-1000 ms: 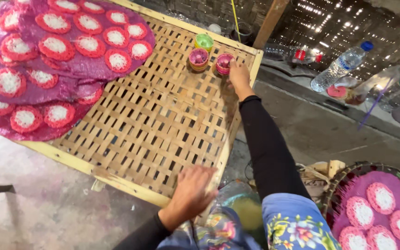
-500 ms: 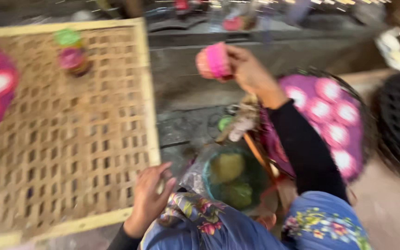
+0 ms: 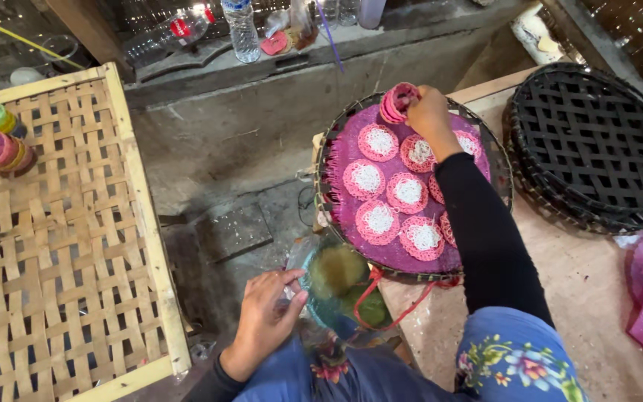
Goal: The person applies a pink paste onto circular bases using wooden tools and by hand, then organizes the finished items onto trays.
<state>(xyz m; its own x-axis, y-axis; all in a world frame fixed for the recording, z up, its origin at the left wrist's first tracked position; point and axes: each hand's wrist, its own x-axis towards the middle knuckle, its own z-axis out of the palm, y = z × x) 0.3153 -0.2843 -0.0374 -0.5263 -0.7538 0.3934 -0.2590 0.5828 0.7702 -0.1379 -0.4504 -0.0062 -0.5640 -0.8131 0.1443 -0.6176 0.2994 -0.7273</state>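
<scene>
Holding a pink ridged mould (image 3: 399,101) at the round tray's (image 3: 334,141) far edge, right hand (image 3: 432,113) grips closed; left hand (image 3: 266,316), fingers loosely spread, touches a plastic-wrapped bowl (image 3: 340,286) above grey concrete floor (image 3: 210,149), beside a bamboo lattice rack (image 3: 61,246).

You have a single view, from the camera on your head, looking steeply down and forward from close above your lap, taking in the round tray (image 3: 336,141) ahead and the woven rack (image 3: 61,246) to your left.
</scene>
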